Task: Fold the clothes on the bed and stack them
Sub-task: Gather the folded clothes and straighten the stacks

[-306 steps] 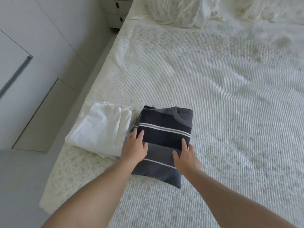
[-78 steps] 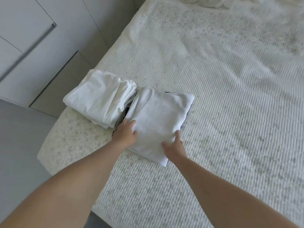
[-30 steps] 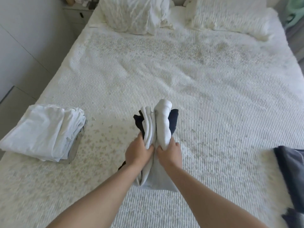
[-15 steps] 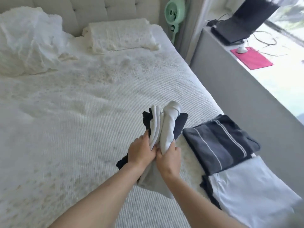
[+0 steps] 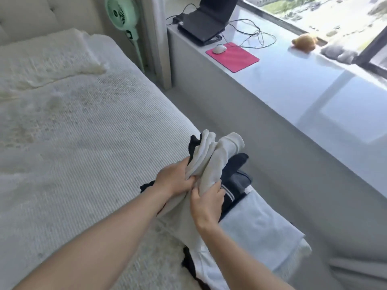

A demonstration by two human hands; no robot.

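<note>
Gripping the bundle (image 5: 211,158) upright, both hands (image 5: 174,181) clench its lower half, with the stack (image 5: 257,227) just right of it.

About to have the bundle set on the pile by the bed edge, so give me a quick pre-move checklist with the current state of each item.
1. Left hand holds the bundle: ok.
2. Right hand holds the bundle: ok.
3. Bundle still neatly folded: not ok, it is squeezed upright and bunched in the grip.
4. Pile in reach below the hands: ok.
5. Pile sits fully on the bed: cannot tell, it lies right at the edge.
6. Pile top flat: cannot tell, the bundle hides part of it.
</note>
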